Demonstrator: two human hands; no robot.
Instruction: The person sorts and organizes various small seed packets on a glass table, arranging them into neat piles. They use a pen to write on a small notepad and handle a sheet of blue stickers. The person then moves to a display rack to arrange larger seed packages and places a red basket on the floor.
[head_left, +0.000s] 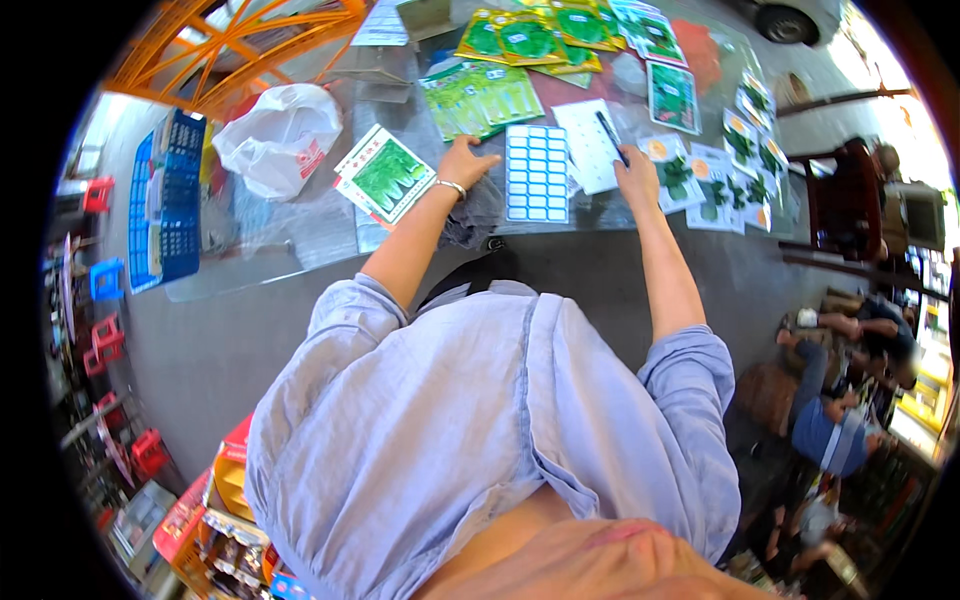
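A black pen (613, 138) is held in my right hand (638, 174), its shaft slanting across a white sheet with small marks (581, 124). My left hand (465, 163), with a bracelet at the wrist, rests with fingers apart near the lower edge of a green seed packet (484, 97); nothing shows in its grasp. Between the hands lies a sheet of blue-bordered blank labels (537, 174). Left of my left hand are stacked seed packets picturing a long vegetable (388, 177). A grey cloth (476, 214) sits at the table edge below that hand.
Yellow-edged seed packets (527, 37) lie at the far side, leafy picture packets (709, 184) to the right. A white plastic bag (281, 139) and a blue plastic basket (178, 187) stand on the left. People sit at the lower right, beyond a wooden chair (847, 199).
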